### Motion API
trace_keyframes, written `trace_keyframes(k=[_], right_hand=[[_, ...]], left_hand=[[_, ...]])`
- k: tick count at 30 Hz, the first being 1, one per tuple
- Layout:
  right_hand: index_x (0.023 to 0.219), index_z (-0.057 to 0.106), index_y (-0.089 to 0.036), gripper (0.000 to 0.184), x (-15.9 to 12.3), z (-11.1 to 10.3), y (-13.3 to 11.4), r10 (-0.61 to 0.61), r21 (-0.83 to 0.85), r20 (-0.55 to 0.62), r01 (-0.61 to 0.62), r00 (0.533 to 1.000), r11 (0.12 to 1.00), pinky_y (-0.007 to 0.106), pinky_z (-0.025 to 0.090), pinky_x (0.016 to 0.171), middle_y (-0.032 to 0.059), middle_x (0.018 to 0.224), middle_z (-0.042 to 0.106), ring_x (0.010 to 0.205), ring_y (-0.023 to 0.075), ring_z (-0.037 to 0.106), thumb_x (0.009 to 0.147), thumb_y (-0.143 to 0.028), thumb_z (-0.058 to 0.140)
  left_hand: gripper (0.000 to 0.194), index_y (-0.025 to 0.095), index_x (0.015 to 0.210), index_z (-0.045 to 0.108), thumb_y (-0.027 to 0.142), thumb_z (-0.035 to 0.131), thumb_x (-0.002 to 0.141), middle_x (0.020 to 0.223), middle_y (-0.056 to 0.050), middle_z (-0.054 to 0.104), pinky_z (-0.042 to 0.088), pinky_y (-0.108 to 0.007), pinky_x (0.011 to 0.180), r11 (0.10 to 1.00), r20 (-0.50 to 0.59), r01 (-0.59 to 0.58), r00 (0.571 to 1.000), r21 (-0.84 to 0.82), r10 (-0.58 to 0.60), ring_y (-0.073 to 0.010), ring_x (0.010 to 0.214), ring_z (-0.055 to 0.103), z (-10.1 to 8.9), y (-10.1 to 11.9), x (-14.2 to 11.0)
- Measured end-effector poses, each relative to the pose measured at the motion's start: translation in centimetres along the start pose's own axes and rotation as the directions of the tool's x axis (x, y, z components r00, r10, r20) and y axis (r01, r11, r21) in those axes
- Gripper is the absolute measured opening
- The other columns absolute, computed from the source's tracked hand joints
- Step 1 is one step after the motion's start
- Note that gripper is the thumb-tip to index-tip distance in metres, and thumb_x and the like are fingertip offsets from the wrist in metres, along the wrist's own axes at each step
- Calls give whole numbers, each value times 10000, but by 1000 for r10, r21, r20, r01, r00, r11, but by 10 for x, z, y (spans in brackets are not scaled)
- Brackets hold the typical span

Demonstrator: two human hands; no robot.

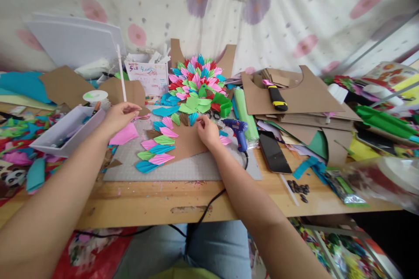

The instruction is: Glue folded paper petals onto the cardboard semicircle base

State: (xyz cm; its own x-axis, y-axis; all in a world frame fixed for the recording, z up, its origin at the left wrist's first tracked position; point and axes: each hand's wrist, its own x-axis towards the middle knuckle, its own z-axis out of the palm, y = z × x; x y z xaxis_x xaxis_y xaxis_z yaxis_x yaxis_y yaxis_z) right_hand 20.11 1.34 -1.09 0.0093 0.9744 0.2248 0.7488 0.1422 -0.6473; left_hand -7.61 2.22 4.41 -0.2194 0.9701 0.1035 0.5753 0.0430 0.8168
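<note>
My left hand [121, 117] is bent over the left side of the grey cutting mat [121, 170], its fingers closed. A thin pink paper piece [144, 117] lies at its fingertips; whether they grip it I cannot tell. Just below is a larger pink crepe paper piece [125, 134]. My right hand [207, 131] is curled over a brown cardboard piece [185, 144], fingertips pinched beside a blue pleated paper petal [193, 118]. What they hold is hidden. Pink, green and blue petals [163, 139] run along the cardboard's left and upper edges. Green paper pieces [194, 104] lie behind.
A blue glue gun [237, 130] lies right of my right hand, its black cable [209, 205] crossing the table edge. Behind stands a petal-covered cardboard form [196, 76]. A white tray [65, 139] is at left; a phone [274, 151] and box cutter [276, 96] are at right.
</note>
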Motion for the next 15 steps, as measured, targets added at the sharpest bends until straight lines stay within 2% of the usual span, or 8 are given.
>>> trace_keyframes(k=[4, 7, 11, 15], right_hand=[[985, 617, -186, 239, -1, 3, 0, -11, 16, 1, 11, 1000, 1000, 264, 424, 726, 31, 852, 667, 792, 167, 595, 822, -192, 443], [983, 621, -184, 237, -1, 5, 0, -20, 27, 1, 20, 1000, 999, 269, 426, 727, 33, 836, 665, 788, 171, 596, 819, -192, 450], [980, 626, -180, 239, -1, 6, 0, -26, 34, -11, 27, 1000, 999, 273, 427, 729, 37, 824, 662, 783, 175, 597, 817, -188, 451], [980, 627, -178, 237, -1, 5, 0, -22, 31, -12, 23, 1000, 999, 273, 428, 724, 43, 822, 661, 786, 178, 599, 817, -192, 455]], left_hand=[[186, 129, 938, 621, 175, 578, 763, 869, -24, 654, 436, -254, 762, 994, -11, -25, 1000, 102, 27, -129, 787, 559, -14, -20, 2], [181, 141, 919, 623, 229, 579, 768, 880, -32, 651, 436, -247, 743, 948, 17, -77, 997, 308, 75, -138, 791, 571, -15, -28, 3], [203, 154, 923, 623, 280, 557, 778, 936, -62, 633, 424, -287, 753, 747, 71, -203, 976, 633, 206, -187, 841, 572, -5, -25, 5], [282, 144, 1030, 607, 239, 504, 786, 1024, -111, 613, 382, -348, 838, 530, 144, -272, 952, 803, 269, -262, 999, 533, 8, -20, 12]])
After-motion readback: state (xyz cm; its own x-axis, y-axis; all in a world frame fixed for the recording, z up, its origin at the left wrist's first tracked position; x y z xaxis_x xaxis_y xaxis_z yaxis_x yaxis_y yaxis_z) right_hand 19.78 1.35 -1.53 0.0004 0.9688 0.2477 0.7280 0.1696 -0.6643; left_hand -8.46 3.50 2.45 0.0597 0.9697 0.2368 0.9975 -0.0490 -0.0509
